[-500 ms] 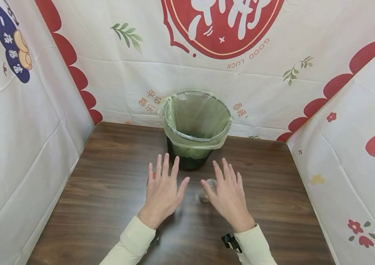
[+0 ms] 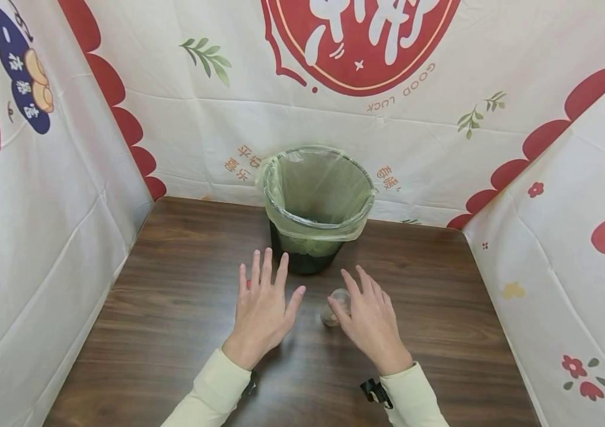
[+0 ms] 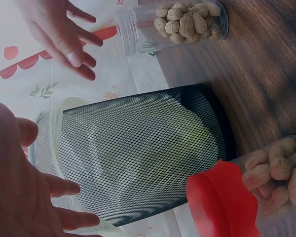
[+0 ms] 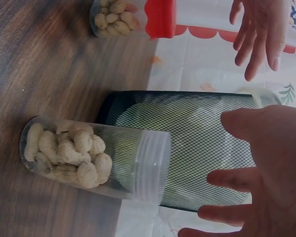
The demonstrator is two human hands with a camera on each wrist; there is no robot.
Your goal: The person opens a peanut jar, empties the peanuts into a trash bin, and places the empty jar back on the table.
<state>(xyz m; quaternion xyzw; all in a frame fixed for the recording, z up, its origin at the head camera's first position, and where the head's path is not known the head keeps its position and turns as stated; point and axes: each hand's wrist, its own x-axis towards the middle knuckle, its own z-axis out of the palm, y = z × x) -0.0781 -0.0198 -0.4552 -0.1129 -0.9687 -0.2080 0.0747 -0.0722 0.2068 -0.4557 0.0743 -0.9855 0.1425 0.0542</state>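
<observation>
My left hand (image 2: 262, 308) hovers flat over the dark wooden table (image 2: 174, 332) with its fingers spread. Just beyond its fingers stands a peanut jar with a red lid (image 3: 222, 200), of which the head view shows only a red sliver (image 2: 248, 284). My right hand (image 2: 366, 314) is spread beside a clear lidless jar of peanuts (image 2: 328, 319), thumb close to it; the right wrist view shows a gap between the right hand (image 4: 259, 168) and this lidless jar (image 4: 89, 158). Neither hand holds anything.
A black mesh bin (image 2: 315, 201) lined with a green bag stands at the table's back middle, just behind both jars. Printed white and red cloth walls (image 2: 41, 196) close off the left, back and right sides.
My right hand has drawn slightly nearer the lidless jar, its fingers a little lower. The left hand, both jars and the bin are unmoved.
</observation>
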